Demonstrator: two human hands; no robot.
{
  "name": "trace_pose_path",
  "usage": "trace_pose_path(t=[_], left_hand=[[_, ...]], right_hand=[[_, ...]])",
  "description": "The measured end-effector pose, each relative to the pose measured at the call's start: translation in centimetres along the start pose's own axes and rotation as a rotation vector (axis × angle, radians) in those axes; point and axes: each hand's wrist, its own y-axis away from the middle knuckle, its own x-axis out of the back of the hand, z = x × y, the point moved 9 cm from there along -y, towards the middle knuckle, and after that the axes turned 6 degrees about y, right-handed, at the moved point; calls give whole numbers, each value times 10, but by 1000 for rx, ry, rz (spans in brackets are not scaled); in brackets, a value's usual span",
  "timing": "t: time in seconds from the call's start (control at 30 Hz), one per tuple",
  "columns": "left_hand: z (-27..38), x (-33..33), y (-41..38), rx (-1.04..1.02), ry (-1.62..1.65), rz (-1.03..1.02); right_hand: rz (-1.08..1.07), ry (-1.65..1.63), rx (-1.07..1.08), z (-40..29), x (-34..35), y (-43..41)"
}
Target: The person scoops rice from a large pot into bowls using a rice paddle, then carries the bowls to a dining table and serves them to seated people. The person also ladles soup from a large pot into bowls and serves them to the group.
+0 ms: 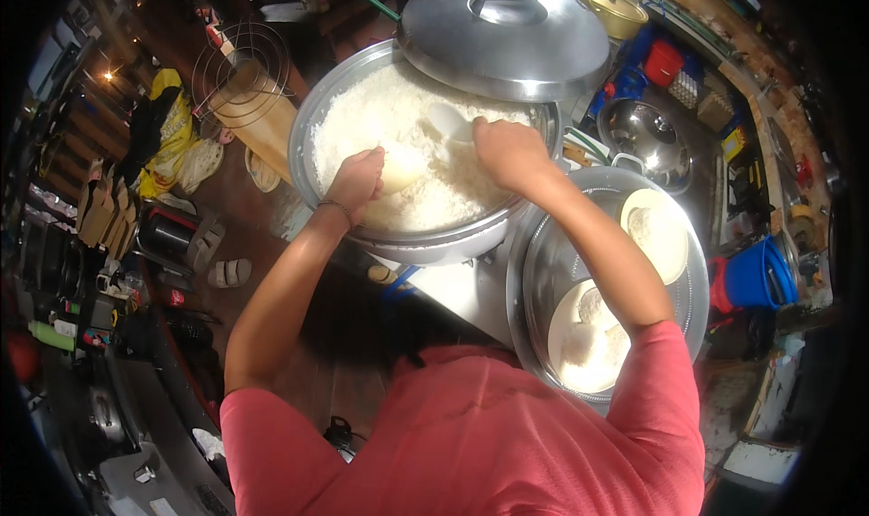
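Observation:
A wide metal pot point(299, 142) holds a large amount of white cooked rice point(380, 102). My left hand point(356, 182) grips a pale cup or small bowl point(402, 170) over the rice. In my right hand point(509, 155) is a white scoop or rice paddle point(448, 121), its broad end at the rice. A domed steel lid point(441, 47) rests tilted over the pot's far right edge. On a round metal tray point(536, 244) to the right lie two pale yellow plates point(675, 244) point(567, 353) bearing molded mounds of rice.
A white tabletop point(461, 295) carries the pot. Beyond the tray are a steel lid or bowl point(641, 132), a red container point(663, 62) and a blue bucket point(757, 275). Left of the pot stand a wire rack point(241, 75) and a wooden board point(261, 119); shoes point(231, 273) lie on the floor.

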Motion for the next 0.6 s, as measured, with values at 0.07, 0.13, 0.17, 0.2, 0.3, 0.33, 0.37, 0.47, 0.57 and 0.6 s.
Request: trace_pose_path(t=[0.07,0.13,0.17,0.2,0.3,0.33,0.37,0.47,0.57,0.6], left_hand=[[9,14,-9,-11,-113,36],[30,17,-10,-139,-374,4],[35,16,-9,-197,-507,-14],[32,16,-12,-208,-591,-28],[21,4,-30,-314,-890,-136],[16,-10,-35,-392,-1024,-218],[8,-27,-36,-464,-1151,-311],[18,-49,-28,-234,-1134,-201],[19,-35,-29,-116,-950,-158],[17,-35,-29,-121,-968,-171]], right_hand=[[56,62,-63,10,12,2],[-10,119,-51,9,11,2],[-49,142,-45,7,6,3],[-81,119,-45,5,0,3],[-125,34,-74,8,-17,-6],[-112,-8,-103,20,-25,-10],[-108,-51,-138,29,-32,-9],[-218,163,-7,18,-40,-8],[-178,274,-33,12,-14,-20],[-250,211,29,2,-15,-18]])
